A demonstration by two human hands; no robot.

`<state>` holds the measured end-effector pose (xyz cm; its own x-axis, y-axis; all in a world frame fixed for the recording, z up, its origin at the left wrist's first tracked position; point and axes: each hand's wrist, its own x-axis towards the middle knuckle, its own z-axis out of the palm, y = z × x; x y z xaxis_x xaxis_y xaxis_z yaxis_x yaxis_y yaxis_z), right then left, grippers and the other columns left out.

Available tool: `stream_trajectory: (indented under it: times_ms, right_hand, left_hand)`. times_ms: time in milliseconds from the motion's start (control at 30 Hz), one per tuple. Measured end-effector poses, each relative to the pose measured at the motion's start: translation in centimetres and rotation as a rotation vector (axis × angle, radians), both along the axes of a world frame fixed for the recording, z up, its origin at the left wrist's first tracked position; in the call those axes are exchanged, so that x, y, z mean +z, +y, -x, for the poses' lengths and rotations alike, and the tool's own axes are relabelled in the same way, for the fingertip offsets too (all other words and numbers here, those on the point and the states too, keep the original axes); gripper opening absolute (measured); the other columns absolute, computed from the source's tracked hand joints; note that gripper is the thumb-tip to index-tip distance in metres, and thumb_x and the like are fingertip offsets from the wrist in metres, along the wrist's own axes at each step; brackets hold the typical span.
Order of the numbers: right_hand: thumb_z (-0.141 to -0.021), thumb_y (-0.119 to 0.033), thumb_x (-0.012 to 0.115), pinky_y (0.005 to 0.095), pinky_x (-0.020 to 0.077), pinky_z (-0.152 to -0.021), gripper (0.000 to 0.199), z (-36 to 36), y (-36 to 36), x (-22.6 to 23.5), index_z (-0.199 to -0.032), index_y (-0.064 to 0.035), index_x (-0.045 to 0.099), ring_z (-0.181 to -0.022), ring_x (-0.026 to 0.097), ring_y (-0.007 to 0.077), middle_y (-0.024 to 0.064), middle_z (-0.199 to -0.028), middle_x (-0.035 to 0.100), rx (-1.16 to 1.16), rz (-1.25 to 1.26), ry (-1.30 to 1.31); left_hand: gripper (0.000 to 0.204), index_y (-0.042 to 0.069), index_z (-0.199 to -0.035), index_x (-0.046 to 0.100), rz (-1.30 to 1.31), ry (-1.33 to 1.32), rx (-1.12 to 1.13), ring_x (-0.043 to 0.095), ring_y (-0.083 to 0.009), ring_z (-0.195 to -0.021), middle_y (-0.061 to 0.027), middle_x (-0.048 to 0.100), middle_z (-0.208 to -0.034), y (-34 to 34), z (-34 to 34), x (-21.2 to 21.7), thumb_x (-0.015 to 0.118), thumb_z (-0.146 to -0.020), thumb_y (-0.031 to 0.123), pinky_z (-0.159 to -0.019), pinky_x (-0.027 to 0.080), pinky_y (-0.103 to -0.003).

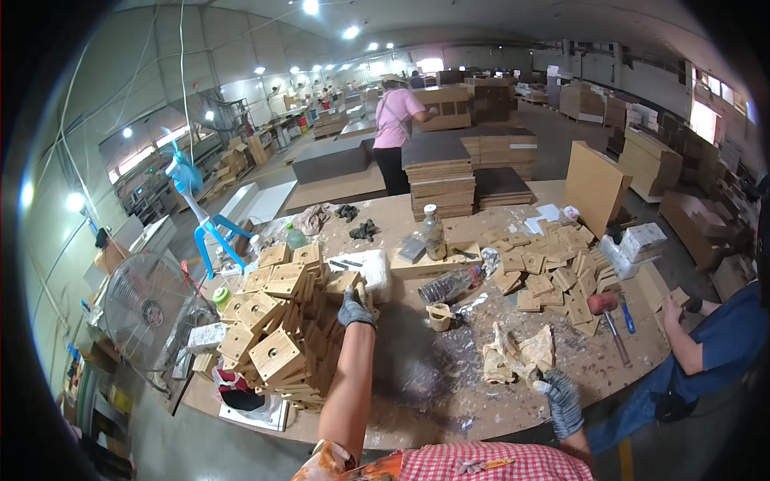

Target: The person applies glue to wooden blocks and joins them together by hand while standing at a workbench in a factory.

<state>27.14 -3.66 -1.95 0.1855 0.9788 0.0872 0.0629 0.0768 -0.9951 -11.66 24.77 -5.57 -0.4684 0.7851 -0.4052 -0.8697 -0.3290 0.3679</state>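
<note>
My left hand [357, 309], in a grey glove, reaches to the right side of a tall, uneven pile of square wooden blocks [277, 357]. Its fingers close on a wooden block [343, 280] at the pile's edge; part of the grip is hidden. Many blocks in the pile have a round hole in the middle. My right hand [561, 401], in a striped grey glove, is low at the table's near right edge. Its fingers are curled beside a crumpled, stained cream cloth [517, 353]; whatever they may hold is too small to make out.
More wooden blocks [553, 268] lie scattered at the right, near a red mallet [607, 309] and a blue-handled screwdriver [627, 317]. A plastic bottle [449, 284] lies mid-table; a jar [433, 232] stands behind. A fan [148, 309] is left; a co-worker [714, 337] stands right.
</note>
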Motion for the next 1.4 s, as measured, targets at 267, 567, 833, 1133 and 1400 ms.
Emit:
stream_trajectory:
  times_ms: [267,567,833,1133,1400]
  right_hand:
    - [-0.085,-0.015,0.062,0.0335,0.0478,-0.091,0.039,-1.4,0.0,-4.2,-0.120,0.0011,0.058,-0.102,0.059,0.0184,0.0102,-0.112,0.063,-0.077,0.105,0.570]
    - [-0.085,-0.013,0.059,0.0364,0.0472,-0.098,0.041,-0.5,1.2,-2.2,-0.122,0.0049,0.053,-0.109,0.056,0.0238,0.0141,-0.119,0.057,0.245,0.150,0.915]
    - [-0.084,-0.013,0.062,0.0300,0.0501,-0.090,0.032,-3.5,3.2,-7.2,-0.114,-0.0008,0.059,-0.098,0.060,0.0188,0.0081,-0.107,0.061,0.041,0.205,0.816]
    - [-0.083,-0.044,0.063,0.0452,0.0541,-0.081,0.039,-16.6,10.5,-15.0,-0.108,-0.0130,0.061,-0.080,0.064,0.0244,0.0050,-0.091,0.065,-0.156,0.203,1.164]
    - [-0.071,-0.064,0.066,0.0415,0.0492,-0.080,0.070,-23.0,21.3,-22.1,-0.119,-0.0160,0.049,-0.095,0.050,0.0268,0.0117,-0.122,0.045,-0.301,0.490,0.999]
  left_hand:
    - [0.039,-0.004,-0.113,0.054,0.052,0.003,-0.068,0.065,-0.0287,-0.086,-0.0148,0.059,-0.107,0.5,0.2,-2.2,0.064,-0.088,0.024,-0.068,0.064,-0.036]
    - [0.013,-0.010,-0.090,0.054,-0.011,-0.007,-0.250,0.064,-0.0319,-0.087,-0.0204,0.059,-0.099,-0.2,0.9,-3.8,0.056,-0.084,0.001,-0.082,0.060,-0.036]
    - [0.013,0.004,-0.085,0.057,-0.139,0.363,-0.757,0.059,-0.0194,-0.071,-0.0080,0.061,-0.079,-14.4,-8.1,-6.8,0.063,-0.085,0.016,-0.070,0.051,-0.030]
    - [0.014,0.004,-0.102,0.057,0.083,1.325,-0.291,0.057,-0.0096,-0.079,-0.0030,0.061,-0.091,-23.7,-10.0,-17.5,0.059,-0.088,0.002,-0.070,0.047,-0.023]
    - [0.014,0.003,-0.101,0.058,0.228,1.206,-0.174,0.055,-0.0122,-0.086,-0.0045,0.062,-0.093,-23.7,-7.7,-23.9,0.059,-0.088,0.002,-0.083,0.046,-0.026]
